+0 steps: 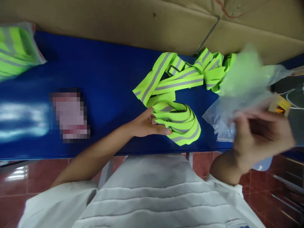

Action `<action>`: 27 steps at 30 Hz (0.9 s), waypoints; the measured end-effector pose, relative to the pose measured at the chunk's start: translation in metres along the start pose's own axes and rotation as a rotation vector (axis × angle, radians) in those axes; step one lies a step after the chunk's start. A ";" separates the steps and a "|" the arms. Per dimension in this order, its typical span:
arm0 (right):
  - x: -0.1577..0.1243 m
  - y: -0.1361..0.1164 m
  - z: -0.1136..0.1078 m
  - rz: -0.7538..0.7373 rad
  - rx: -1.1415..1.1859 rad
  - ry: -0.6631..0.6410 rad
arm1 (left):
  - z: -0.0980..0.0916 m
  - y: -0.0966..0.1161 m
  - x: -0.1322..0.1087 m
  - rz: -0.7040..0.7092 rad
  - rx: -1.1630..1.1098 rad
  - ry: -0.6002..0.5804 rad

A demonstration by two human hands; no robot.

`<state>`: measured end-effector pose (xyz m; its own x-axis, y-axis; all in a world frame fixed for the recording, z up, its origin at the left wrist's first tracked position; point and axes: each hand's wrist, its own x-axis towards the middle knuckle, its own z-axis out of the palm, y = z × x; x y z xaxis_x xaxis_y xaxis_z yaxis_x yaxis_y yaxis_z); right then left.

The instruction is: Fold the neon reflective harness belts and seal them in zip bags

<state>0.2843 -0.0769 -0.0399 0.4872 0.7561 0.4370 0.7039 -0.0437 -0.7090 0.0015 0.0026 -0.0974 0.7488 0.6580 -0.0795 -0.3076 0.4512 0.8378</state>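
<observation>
A folded bundle of neon-yellow reflective strap [179,123] with grey stripes sits in my left hand [147,125], thumb across its near side and the other fingers mostly hidden. Just beyond it lies a loose tangle of the same reflective straps [178,80], with black buckles among the bands. Over on the right, my right hand [263,136] is closed, thumb against fingers, on a clear plastic bag [249,76]. Motion blurs the bag, and yellow straps show through it. More clear plastic [225,129] lies on the table beside that hand.
A blue table [106,79] backs onto large brown cardboard boxes [118,22]. At far left is a zip bag [19,50] packed with yellow straps. A pixelated pinkish object [71,115] lies left of centre. A small yellow box [280,104] stands at right.
</observation>
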 end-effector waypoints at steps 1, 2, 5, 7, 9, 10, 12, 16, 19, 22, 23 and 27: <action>0.003 -0.012 0.021 -0.086 0.121 -0.048 | -0.001 0.000 0.000 -0.005 0.009 -0.018; 0.005 -0.020 0.042 -0.140 0.211 -0.179 | -0.003 -0.001 0.000 -0.001 0.021 -0.013; 0.011 -0.022 0.091 -0.077 0.466 -0.656 | -0.011 -0.006 0.005 0.063 0.030 0.088; 0.013 -0.011 0.107 0.061 0.622 -0.773 | -0.018 -0.009 0.011 0.111 0.009 0.144; 0.013 0.001 0.112 0.163 0.655 -0.789 | -0.023 -0.011 0.014 0.103 -0.004 0.154; 0.013 0.005 0.111 0.191 0.638 -0.781 | -0.024 -0.011 0.015 0.083 0.003 0.144; 0.012 0.007 0.106 0.198 0.595 -0.752 | -0.024 -0.011 0.014 0.043 0.025 0.114; 0.007 0.000 0.098 0.038 0.478 -0.711 | -0.018 -0.011 0.010 0.022 0.120 0.149; 0.005 -0.004 0.094 -0.071 0.430 -0.711 | -0.015 -0.012 0.009 0.015 0.158 0.182; 0.009 -0.005 0.089 -0.009 0.472 -0.718 | -0.014 -0.010 0.010 0.025 0.124 0.198; 0.011 -0.006 0.087 0.016 0.483 -0.697 | -0.013 -0.008 0.011 0.036 0.113 0.218; 0.014 -0.012 0.078 -0.048 0.468 -0.588 | -0.013 -0.001 0.015 0.100 0.141 0.324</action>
<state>0.2419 -0.0149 -0.0684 0.0131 0.9800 0.1985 0.3601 0.1806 -0.9153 0.0060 0.0196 -0.1066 0.4874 0.8617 -0.1415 -0.2692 0.3025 0.9143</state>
